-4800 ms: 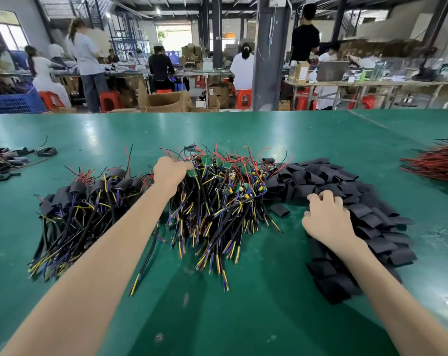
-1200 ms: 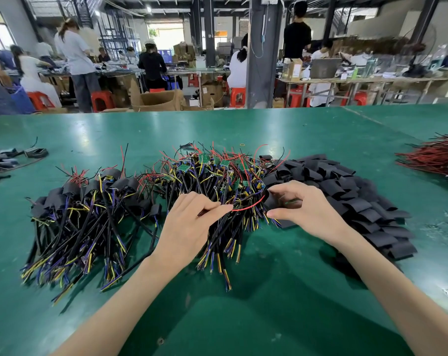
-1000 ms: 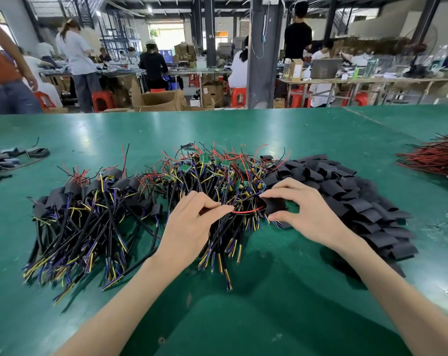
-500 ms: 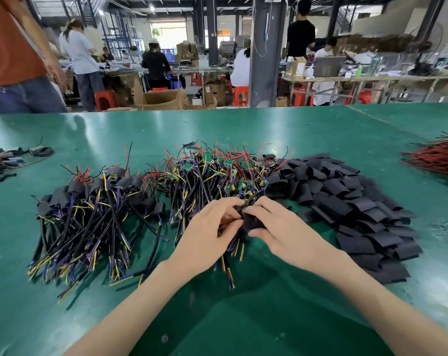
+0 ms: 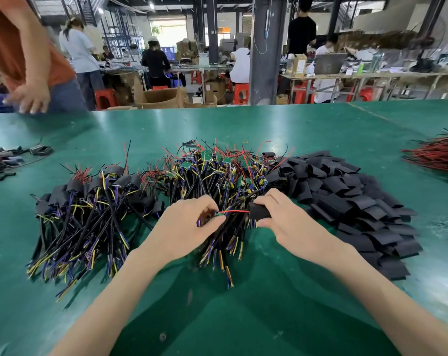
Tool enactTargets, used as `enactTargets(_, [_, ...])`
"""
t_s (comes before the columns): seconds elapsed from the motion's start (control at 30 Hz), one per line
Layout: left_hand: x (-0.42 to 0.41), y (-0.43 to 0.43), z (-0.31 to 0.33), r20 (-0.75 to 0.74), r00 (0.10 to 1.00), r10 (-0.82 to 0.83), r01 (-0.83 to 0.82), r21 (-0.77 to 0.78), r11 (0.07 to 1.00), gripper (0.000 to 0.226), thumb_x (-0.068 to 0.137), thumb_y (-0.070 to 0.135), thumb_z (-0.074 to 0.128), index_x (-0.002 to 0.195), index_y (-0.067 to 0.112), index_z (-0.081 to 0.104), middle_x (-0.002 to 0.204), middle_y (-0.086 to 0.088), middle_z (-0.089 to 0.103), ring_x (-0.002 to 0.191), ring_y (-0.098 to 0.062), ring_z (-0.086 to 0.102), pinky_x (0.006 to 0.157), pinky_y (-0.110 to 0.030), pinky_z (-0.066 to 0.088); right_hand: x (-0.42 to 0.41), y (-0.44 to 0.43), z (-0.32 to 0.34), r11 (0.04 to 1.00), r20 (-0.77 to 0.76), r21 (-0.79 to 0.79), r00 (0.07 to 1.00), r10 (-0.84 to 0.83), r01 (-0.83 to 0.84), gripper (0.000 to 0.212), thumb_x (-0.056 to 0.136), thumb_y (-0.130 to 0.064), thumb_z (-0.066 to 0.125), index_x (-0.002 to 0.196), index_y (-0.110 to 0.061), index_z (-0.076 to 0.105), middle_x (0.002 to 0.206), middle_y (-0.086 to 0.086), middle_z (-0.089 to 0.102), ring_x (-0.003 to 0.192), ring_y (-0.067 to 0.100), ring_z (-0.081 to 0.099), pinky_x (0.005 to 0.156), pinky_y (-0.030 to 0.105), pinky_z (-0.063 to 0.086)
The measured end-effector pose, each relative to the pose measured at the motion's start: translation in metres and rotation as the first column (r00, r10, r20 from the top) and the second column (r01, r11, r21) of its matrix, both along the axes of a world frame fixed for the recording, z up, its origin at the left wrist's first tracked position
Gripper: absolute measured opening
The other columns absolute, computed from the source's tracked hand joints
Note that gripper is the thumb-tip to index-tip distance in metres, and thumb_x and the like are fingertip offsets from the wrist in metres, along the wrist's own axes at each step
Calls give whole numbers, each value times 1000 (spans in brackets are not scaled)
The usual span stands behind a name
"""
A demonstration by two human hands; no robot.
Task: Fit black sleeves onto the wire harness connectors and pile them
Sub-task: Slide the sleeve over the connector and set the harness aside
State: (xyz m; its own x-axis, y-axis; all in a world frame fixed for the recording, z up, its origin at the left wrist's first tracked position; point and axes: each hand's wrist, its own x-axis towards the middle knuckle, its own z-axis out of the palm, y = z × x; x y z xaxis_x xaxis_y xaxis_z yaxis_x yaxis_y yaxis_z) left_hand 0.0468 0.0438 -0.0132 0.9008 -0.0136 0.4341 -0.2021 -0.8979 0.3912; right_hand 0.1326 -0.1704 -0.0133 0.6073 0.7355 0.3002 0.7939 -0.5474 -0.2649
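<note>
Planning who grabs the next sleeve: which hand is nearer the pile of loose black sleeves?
Right. The right hand, pinching one sleeve, is beside the left edge of the sleeve pile; the left hand, holding a harness, is farther left, over the bare harnesses.

On the table, sleeved harnesses lie left, bare harnesses in the middle, loose sleeves right; just before the middle heap the left hand holds a harness beside the sleeve in the right hand.
</note>
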Motion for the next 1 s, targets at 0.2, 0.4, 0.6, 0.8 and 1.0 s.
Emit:
enactTargets(0.2, [-4, -13, 7, -21, 998, -61, 57, -172, 984, 18, 88, 40, 59, 89, 25, 49, 60, 5, 49, 55, -8, 41, 55, -14, 32, -3, -4, 4, 982, 360, -147, 931, -56, 116, 35, 89, -30, 59, 119, -13, 54, 110, 0, 56, 106, 20, 54, 105, 37, 26])
enactTargets(0.4, [-7, -18, 8, -100, 983, -157, 123, -285, 951, 15, 95, 28, 53, 108, 22, 58, 83, 8, 49, 69, 1, 45, 67, -13, 33, -4, -1, 4, 983, 289, -175, 957, 0, 53, 39, 93, -32, 53, 128, -15, 48, 115, 1, 51, 101, 24, 50, 94, 36, 36])
enactTargets(0.6, [-6, -27, 7, 5, 988, -151, 147, -257, 955, 27, 94, 13, 56, 120, 14, 61, 94, 2, 55, 81, -1, 51, 76, -8, 35, -12, 2, 7, 997, 329, -75, 943, 43, -19, 34, 86, -23, 66, 118, -14, 57, 109, -2, 59, 97, 21, 58, 93, 37, 42])
enactTargets(0.8, [-3, -27, 1, 43, 990, -131, 138, -344, 929, 16, 88, 12, 65, 101, 19, 62, 94, 4, 64, 86, -9, 60, 82, -22, 46, -14, 1, 8, 989, 227, 10, 964, 139, -145, 32, 85, -15, 67, 115, -6, 61, 110, 3, 60, 100, 20, 55, 89, 36, 44])
enactTargets(1.0, [-1, -24, -2, 64, 985, -161, 173, -323, 930, 19, 83, 11, 69, 98, 22, 65, 91, 12, 62, 85, -1, 60, 78, -10, 43, -15, 0, 12, 974, -38, 149, 983, 180, -172, 35, 91, -22, 59, 123, -9, 57, 111, 2, 56, 99, 20, 54, 90, 36, 41])
